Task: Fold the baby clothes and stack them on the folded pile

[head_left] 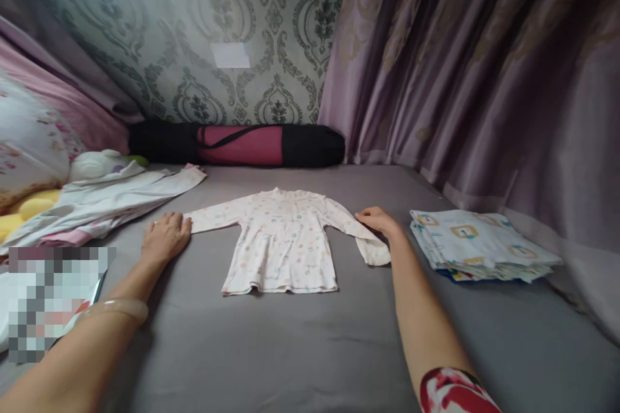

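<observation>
A small white long-sleeved shirt (285, 245) with a tiny print lies spread on the grey bed sheet (271, 355). Its collar points away from me and both sleeves reach out to the sides. My left hand (167, 235) rests flat at the cuff of the left sleeve, fingers stretched out. On the other side, my right hand (380, 221) pinches the right sleeve partway along, its fingertips closed on the fabric. Below that hand the sleeve's end bends down toward me, partly behind my wrist.
A stack of folded printed cloths (479, 239) lies at the right. Crumpled light clothes (121, 190) and plush toys (99, 164) are at the left, near a blurred-out item (53, 303). A black and red long bag (242, 144) lies against the wall; purple curtains (436, 64) hang at the right.
</observation>
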Demonstrator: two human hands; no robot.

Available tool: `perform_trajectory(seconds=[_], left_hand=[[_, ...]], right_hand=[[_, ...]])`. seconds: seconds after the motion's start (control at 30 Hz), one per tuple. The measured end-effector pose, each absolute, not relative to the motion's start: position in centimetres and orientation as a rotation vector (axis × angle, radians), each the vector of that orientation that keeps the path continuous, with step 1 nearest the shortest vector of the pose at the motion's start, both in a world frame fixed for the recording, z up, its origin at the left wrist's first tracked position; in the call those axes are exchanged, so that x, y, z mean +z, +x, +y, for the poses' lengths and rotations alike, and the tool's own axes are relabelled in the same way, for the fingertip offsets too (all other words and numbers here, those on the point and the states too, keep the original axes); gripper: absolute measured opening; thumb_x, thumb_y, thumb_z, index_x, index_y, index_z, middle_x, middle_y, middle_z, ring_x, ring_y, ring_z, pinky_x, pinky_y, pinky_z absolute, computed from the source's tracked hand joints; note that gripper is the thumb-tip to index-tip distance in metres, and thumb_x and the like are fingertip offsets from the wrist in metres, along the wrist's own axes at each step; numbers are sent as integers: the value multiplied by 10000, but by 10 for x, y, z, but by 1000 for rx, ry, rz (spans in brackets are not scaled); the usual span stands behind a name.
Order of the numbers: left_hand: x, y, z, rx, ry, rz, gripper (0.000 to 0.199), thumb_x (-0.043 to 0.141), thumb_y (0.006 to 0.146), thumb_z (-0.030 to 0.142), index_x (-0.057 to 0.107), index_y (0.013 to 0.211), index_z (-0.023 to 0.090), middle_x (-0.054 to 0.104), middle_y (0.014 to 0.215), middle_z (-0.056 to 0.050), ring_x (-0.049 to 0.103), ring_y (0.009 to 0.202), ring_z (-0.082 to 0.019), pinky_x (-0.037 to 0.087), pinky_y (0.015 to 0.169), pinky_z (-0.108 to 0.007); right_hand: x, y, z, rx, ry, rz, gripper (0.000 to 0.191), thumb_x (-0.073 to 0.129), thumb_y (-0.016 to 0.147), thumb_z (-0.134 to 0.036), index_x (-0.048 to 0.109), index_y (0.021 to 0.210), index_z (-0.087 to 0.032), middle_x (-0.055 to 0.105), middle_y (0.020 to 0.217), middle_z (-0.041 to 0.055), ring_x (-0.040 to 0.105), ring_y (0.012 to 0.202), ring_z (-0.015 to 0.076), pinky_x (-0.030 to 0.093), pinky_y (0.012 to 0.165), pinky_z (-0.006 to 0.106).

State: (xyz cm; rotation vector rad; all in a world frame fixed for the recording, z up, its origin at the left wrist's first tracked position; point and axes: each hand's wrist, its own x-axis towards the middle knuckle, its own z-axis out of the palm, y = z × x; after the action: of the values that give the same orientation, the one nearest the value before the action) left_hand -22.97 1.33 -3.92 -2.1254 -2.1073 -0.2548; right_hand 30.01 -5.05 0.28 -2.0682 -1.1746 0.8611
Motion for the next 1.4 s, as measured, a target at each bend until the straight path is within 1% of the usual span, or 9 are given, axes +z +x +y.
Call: perform_trajectory(seconds=[0.23, 0.43, 0.5, 0.63, 0.8, 0.97, 1.13, 1.27, 1.4], left_hand=[[-32, -202, 11, -166, -1922, -2157, 421, 298, 920, 285, 517, 1215, 80, 413, 1459, -239, 271, 1417, -378, 223, 1123, -569], [-15, -109, 19, -523, -2226, -1921, 407, 419, 893, 203, 464, 1276, 73, 395, 1455, -254, 254, 1414, -403, 235, 1118, -602], [-16, -71, 24, -544, -2372, -1781, 380, 414, 904, 198, 478, 1269, 116, 487, 1396, -181, 366, 1368, -310, 329, 1114, -480], [-31, -8, 29, -652, -2809, -1359, 357, 420, 902, 199, 514, 1243, 145, 550, 1323, -149, 473, 1285, -256, 400, 1074, -428], [-53, 34, 19, -605, -2933, -1298, 354, 386, 931, 228, 512, 1256, 163, 557, 1320, -147, 495, 1263, -249, 408, 1058, -440], [-60, 42, 2, -503, -2836, -1461, 407, 317, 987, 307, 444, 1348, 173, 443, 1472, -129, 357, 1395, -265, 288, 1141, -465], [-55, 44, -3, -434, -2818, -1487, 425, 302, 993, 304, 430, 1373, 162, 429, 1490, -129, 338, 1411, -255, 270, 1153, -447], [-55, 44, -3, -412, -2811, -1493, 440, 287, 999, 313, 424, 1387, 159, 417, 1500, -121, 330, 1415, -253, 257, 1160, -439], [-53, 44, -3, -369, -2806, -1505, 452, 268, 1001, 311, 413, 1400, 158, 410, 1503, -116, 325, 1413, -257, 247, 1161, -434]], right_hand=[[6, 294, -46, 740, -2183, -1423, 49, 704, 718, -190, 723, 755, -165, 703, 722, 40, 643, 724, 169, 440, 613, 218], [34, 238, -62, 246, -2326, -1692, 263, 518, 847, -181, 706, 1030, -167, 705, 1072, 169, 658, 989, 262, 457, 813, 316], [40, 222, -65, 375, -2156, -1886, 246, 517, 861, -210, 706, 1013, -173, 723, 1017, 138, 672, 931, 232, 462, 770, 280], [38, 231, -61, 817, -1728, -2005, 237, 498, 883, -245, 710, 935, -152, 726, 798, 45, 645, 646, 131, 426, 576, 192], [28, 276, -55, 571, -1984, -1820, 236, 517, 894, -257, 683, 773, -141, 684, 694, 31, 606, 624, 113, 407, 565, 183], [23, 272, -57, 1033, -2094, -1777, 256, 511, 919, -300, 617, 740, -150, 642, 637, 27, 586, 538, 107, 442, 502, 189], [29, 247, -64, 1092, -2135, -1934, 148, 647, 813, -288, 603, 774, -153, 629, 645, 21, 586, 516, 128, 478, 487, 227], [34, 239, -69, 1143, -2221, -2023, 233, 732, 718, -265, 606, 876, -149, 631, 645, 6, 581, 505, 132, 479, 491, 237], [35, 250, -67, 1248, -2145, -2092, 197, 750, 687, -240, 630, 816, -151, 585, 583, -36, 528, 499, 98, 435, 502, 205]])
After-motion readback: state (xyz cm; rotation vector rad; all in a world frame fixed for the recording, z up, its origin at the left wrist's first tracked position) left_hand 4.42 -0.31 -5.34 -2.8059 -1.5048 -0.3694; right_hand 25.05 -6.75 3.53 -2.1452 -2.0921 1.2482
